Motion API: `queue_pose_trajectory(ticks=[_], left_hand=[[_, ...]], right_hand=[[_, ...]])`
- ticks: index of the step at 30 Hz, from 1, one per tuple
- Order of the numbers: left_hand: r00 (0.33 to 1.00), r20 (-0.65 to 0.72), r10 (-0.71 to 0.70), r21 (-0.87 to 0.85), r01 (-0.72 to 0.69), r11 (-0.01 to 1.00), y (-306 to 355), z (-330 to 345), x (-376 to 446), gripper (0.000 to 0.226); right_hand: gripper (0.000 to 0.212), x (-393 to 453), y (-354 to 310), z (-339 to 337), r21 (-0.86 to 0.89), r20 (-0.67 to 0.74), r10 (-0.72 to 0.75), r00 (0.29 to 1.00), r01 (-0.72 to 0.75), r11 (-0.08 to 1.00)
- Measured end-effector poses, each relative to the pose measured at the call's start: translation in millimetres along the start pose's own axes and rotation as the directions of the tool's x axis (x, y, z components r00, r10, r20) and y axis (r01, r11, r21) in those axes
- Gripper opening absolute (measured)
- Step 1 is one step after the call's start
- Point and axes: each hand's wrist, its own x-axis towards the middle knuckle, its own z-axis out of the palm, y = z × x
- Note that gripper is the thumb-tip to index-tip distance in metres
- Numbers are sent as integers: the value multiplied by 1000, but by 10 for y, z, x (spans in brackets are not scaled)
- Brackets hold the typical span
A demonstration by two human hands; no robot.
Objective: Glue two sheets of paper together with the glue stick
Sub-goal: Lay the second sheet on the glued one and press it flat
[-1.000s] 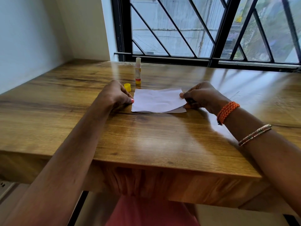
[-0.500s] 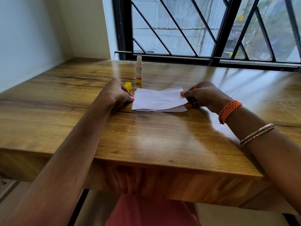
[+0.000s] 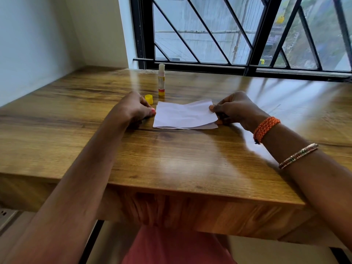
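Note:
Two white paper sheets lie stacked on the wooden table [image 3: 171, 161]. The top sheet [image 3: 182, 114] is skewed over the bottom sheet [image 3: 209, 127], whose near edge peeks out. My right hand [image 3: 234, 109] pinches the right edge of the top sheet between thumb and fingers. My left hand [image 3: 133, 109] rests with curled fingers on the table, its thumb tip touching the papers' left edge. The uncapped glue stick [image 3: 161, 80] stands upright behind the papers. Its yellow cap [image 3: 149, 99] lies beside my left hand.
A window with black bars [image 3: 238, 35] runs along the table's far edge. A white wall [image 3: 34, 44] closes off the left side. The table's near edge drops off above my lap.
The view has shifted slightly. The right edge of the top sheet seems lifted a little more in my right hand. My left hand stays put.

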Motion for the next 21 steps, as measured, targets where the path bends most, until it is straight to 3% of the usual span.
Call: queue_pose_trajectory(ticks=[5,10,21], left_hand=[[995,98,26,5,-26,1000,0,-14,-75,17],[994,102,39,42,-44,998,13,20,-75,16],[980,187,68,166,-99,981,3,48,17,54]], right_hand=[[14,-4,-1,6,-24,-10,-17,1000,17,1000],[17,-13,2,9,-51,-9,-40,999,40,998],[18,27,35,9,-144,-18,-84,996,80,986]])
